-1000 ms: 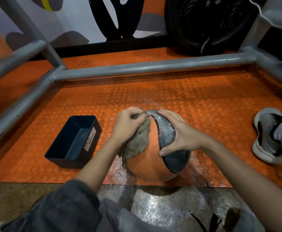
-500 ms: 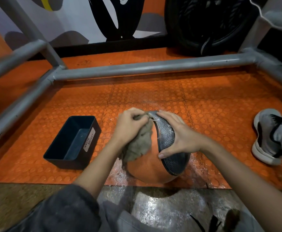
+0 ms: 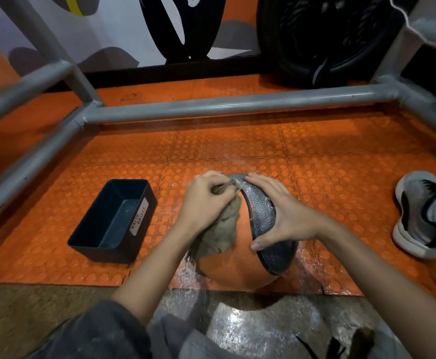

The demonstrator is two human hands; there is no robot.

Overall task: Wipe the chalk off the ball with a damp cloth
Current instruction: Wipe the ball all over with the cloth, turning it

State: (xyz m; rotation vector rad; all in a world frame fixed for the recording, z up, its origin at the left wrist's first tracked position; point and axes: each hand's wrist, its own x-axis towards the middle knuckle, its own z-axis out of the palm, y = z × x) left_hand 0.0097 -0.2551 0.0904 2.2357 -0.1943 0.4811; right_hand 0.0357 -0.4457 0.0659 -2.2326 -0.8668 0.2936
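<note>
Barely shifted in a second, the left hand (image 3: 204, 203) grips the cloth (image 3: 219, 234) atop the ball (image 3: 237, 268) on the orange mat (image 3: 237, 151) — right hand (image 3: 284, 218), fingers spread flat, steadies it — wet mat could let it roll.

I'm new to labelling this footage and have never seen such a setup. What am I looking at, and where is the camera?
No machine here: a person wears one camera on the head, looking down at what they do. On the orange studded mat sits an orange ball with a dark patterned band. Their left hand grips a crumpled cloth against the ball; the right hand lies flat on the band, steadying it. Left of the ball stands a dark bin labelled waste basket. A grey shoe is at the right.
</note>
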